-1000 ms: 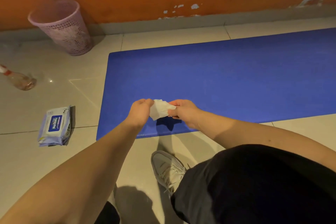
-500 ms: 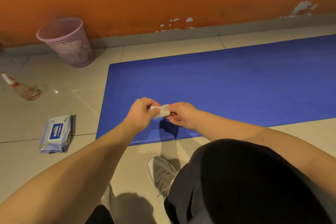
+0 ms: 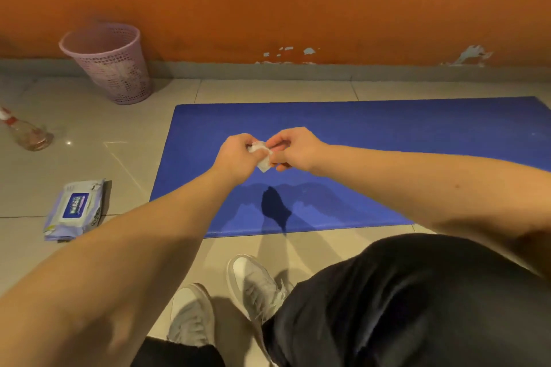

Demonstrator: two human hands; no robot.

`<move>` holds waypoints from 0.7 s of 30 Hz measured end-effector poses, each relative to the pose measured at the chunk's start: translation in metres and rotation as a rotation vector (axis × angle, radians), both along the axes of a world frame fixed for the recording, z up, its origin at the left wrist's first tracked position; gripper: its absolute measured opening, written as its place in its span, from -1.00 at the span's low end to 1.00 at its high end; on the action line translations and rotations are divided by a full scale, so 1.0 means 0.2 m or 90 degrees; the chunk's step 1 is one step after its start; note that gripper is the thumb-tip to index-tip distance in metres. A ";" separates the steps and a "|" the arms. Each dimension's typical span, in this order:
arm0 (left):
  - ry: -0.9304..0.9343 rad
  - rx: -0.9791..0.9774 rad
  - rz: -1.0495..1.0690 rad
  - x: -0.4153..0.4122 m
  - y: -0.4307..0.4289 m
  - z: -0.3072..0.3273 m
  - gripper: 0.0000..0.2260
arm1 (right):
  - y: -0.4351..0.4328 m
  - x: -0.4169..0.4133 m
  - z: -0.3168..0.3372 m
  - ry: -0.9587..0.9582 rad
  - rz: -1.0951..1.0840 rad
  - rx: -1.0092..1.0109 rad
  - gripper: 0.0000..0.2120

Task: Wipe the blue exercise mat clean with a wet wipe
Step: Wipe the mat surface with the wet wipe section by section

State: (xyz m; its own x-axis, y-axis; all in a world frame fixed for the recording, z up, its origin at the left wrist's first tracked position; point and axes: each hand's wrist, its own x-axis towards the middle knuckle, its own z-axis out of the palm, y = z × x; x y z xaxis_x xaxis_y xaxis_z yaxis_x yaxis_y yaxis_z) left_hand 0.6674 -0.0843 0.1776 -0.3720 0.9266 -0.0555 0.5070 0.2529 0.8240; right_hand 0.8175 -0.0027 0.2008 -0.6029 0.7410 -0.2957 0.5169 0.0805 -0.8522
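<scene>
Both hands up in mid-air over the near-left part of the blue exercise mat, clear of its surface. Left hand has fingers curled, pinching a small crumpled white wet wipe. Right hand is at 3 o'clock of it, fingertips pinching the same wipe from the other side. Wipe is bunched between the two hands, with one corner poking down toward 6 o'clock. Not touching the mat.

Mat lies flat on the tiled floor, running from frame centre out toward 3 o'clock, its left short edge at about 9 o'clock of the hands. Dark shadow of hands and wipe on the mat at 6 o'clock of them, near the mat's front edge.

Wipes pack flat on the floor at 8 o'clock, well apart from the mat, blue label up. Pink mesh bin upright at 10 o'clock against the orange wall. Clear bottle lying on its side at 9 o'clock, far left edge; contents can't tell.

Two light shoes on the floor at 6 o'clock, just short of the mat edge. Black-trousered knee at 5 o'clock. Wall paint chipped low, at 12 to 2 o'clock.
</scene>
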 end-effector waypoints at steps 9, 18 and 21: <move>-0.092 -0.096 0.010 0.04 0.12 -0.09 -0.90 | 0.16 0.10 -0.07 -0.226 0.064 0.107 -0.91; -0.123 -0.165 0.030 0.26 0.28 -0.48 -0.88 | 0.29 0.31 -0.57 -0.141 0.000 -0.069 -0.94; -0.182 -0.215 0.046 0.34 0.31 -0.64 -0.85 | 0.32 0.36 -0.77 -0.127 -0.037 -0.110 -0.94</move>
State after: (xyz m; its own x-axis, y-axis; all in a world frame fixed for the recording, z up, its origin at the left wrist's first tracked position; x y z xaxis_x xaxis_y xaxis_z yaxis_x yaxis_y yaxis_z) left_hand 0.7344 -0.0227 0.0500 -0.3616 0.8105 -0.4608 0.2422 0.5590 0.7930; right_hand 0.8899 0.0605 0.0468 -0.4773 0.7010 -0.5299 0.6758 -0.0925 -0.7312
